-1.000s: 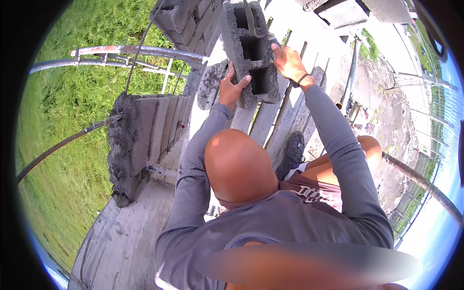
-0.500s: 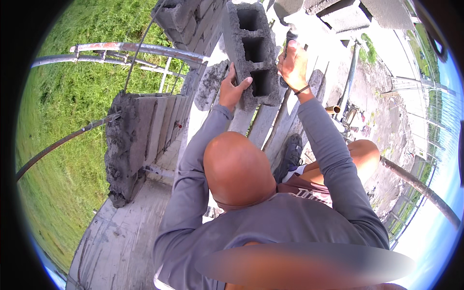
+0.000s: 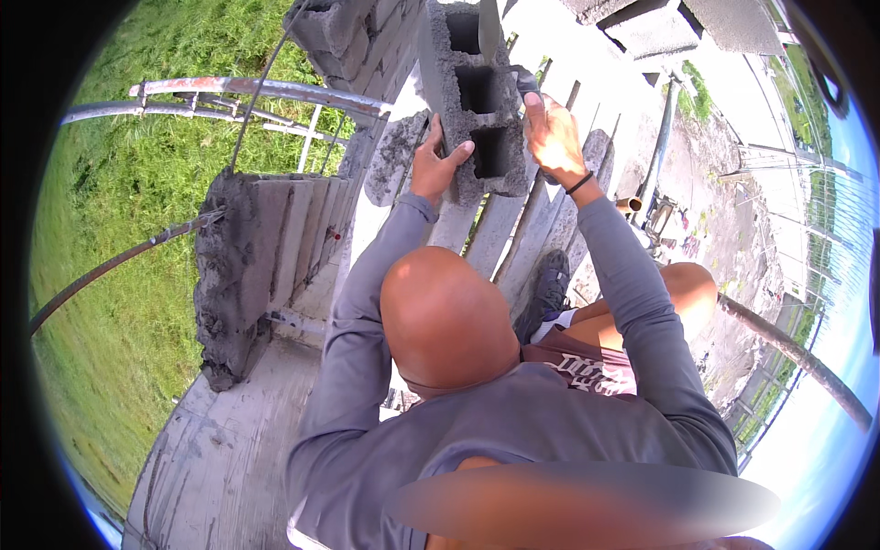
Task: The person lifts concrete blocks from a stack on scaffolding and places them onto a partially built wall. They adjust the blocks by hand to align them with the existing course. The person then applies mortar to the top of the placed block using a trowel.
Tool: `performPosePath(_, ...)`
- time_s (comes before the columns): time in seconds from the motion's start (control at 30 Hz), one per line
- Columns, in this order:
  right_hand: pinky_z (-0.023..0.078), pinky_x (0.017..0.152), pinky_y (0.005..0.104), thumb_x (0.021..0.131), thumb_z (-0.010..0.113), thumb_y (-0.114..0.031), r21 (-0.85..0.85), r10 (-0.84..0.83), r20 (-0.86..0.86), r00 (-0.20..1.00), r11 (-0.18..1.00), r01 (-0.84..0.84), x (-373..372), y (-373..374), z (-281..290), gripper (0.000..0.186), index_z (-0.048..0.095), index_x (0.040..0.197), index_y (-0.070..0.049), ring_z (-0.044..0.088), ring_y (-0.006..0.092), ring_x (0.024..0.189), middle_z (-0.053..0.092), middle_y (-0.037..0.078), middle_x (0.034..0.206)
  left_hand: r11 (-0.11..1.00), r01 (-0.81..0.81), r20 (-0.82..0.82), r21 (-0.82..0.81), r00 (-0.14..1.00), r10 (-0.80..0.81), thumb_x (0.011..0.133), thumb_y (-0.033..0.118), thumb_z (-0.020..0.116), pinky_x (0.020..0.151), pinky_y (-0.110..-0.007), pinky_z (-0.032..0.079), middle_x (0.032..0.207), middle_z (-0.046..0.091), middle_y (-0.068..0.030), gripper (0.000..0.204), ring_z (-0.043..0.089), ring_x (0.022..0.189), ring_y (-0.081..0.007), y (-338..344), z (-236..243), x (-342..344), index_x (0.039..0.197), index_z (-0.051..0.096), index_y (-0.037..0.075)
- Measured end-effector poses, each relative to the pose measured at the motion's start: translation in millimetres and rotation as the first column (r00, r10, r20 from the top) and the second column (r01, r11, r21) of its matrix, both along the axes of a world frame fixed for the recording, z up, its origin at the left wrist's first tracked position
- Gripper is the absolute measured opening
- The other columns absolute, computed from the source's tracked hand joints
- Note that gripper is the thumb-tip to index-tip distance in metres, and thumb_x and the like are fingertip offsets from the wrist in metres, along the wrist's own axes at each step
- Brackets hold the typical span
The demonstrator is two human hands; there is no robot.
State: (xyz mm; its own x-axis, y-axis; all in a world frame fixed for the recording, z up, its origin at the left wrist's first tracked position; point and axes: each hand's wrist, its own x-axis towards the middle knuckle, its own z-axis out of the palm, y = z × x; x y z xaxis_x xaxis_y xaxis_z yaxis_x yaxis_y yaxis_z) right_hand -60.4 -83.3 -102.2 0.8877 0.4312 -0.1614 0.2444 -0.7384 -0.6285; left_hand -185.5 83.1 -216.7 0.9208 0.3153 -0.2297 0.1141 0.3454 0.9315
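A grey hollow concrete block (image 3: 464,179) lies lengthwise ahead of me, its three square openings facing up. My left hand (image 3: 439,163) grips the near left end, thumb over the rim and fingers along the outer side. In my right hand (image 3: 554,137), just right of the block, is a trowel (image 3: 489,35). Its grey blade lies over the far part of the block, partly across the farthest opening. The handle is mostly covered by my fingers. Whether the block rests fully on what is below cannot be seen.
Wooden planks (image 3: 496,225) with gaps run beneath the block. To the left stands a rough block wall end (image 3: 225,275), with metal pipes (image 3: 257,89) beyond it over grass. More concrete blocks (image 3: 655,35) sit at the far right. A metal pole (image 3: 660,142) rises nearby.
The trowel blade has swung left, from beside the block to over its far end. My right hand has shifted slightly nearer. My left hand keeps its grip, and the block has barely moved.
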Motion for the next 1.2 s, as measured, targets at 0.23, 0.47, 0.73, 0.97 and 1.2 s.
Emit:
performPosePath(0.23, 0.051, 0.066, 0.044, 0.106, 0.044, -0.043, -0.12, -0.211, -0.273, 0.939, 0.976, 0.184, -1.8, 3.0, 13.4, 0.051, 0.058, 0.084, 0.001, 0.067, 0.0335, 0.069, 0.059, 0.018, 0.064, 0.999, -0.021, -0.004, 0.037, 1.0, 0.021, 0.084, 0.025, 0.082, 0.114, -0.034, 0.037, 0.147, 0.05, -0.0279, 0.097, 0.05, 0.136, -0.0264, -0.7, -1.5, 1.6, 0.154, 0.026, -0.012)
performPosePath(0.47, 0.045, 0.052, 0.0388, 0.106, 0.042, -0.05, 0.006, 0.007, 0.004, 1.0, 1.0, -0.007, -2.3, 8.0, 22.1, 0.057, 0.053, 0.076, -0.003, 0.058, 0.0228, 0.053, 0.055, 0.009, 0.059, 0.998, -0.012, -0.019, 0.059, 1.0, 0.013, 0.085, 0.025, 0.081, 0.115, -0.034, 0.036, 0.149, 0.048, -0.0273, 0.097, 0.049, 0.137, -0.0267, -0.6, 2.0, 0.2, 0.154, 0.025, -0.012)
performPosePath(0.73, 0.051, 0.063, 0.0473, 0.106, 0.041, -0.051, 0.098, -0.128, -0.135, 0.983, 0.985, 0.142, -3.0, 6.0, 24.7, 0.063, 0.056, 0.08, 0.004, 0.066, 0.0347, 0.064, 0.061, 0.018, 0.065, 0.998, -0.006, -0.012, 0.068, 1.0, 0.007, 0.086, 0.024, 0.081, 0.113, -0.034, 0.039, 0.147, 0.051, -0.0236, 0.097, 0.052, 0.132, -0.0233, 1.4, 4.9, -1.2, 0.156, 0.023, -0.011)
performPosePath(0.97, 0.051, 0.062, 0.0501, 0.105, 0.044, -0.051, 0.129, -0.027, 0.113, 0.993, 0.992, 0.012, 9.5, 7.2, 24.1, 0.063, 0.055, 0.079, 0.005, 0.066, 0.0408, 0.064, 0.06, 0.025, 0.066, 1.0, -0.005, 0.043, -0.006, 0.999, 0.005, 0.086, 0.025, 0.082, 0.111, -0.033, 0.04, 0.147, 0.051, -0.0234, 0.099, 0.053, 0.131, -0.0225, 1.1, 4.7, -2.3, 0.156, 0.022, -0.011)
performPosePath(1.2, 0.052, 0.065, 0.0565, 0.101, 0.052, -0.021, -0.16, 0.218, 0.447, 0.867, 0.974, -0.162, 15.0, 9.3, 7.2, 0.027, 0.06, 0.119, -0.003, 0.064, 0.0467, 0.074, 0.063, 0.025, 0.091, 1.0, 0.001, 0.01, -0.031, 1.0, -0.001, 0.084, 0.027, 0.083, 0.112, -0.033, 0.039, 0.149, 0.049, -0.0249, 0.101, 0.05, 0.135, -0.0236, 1.7, -1.2, 3.3, 0.155, 0.023, -0.011)
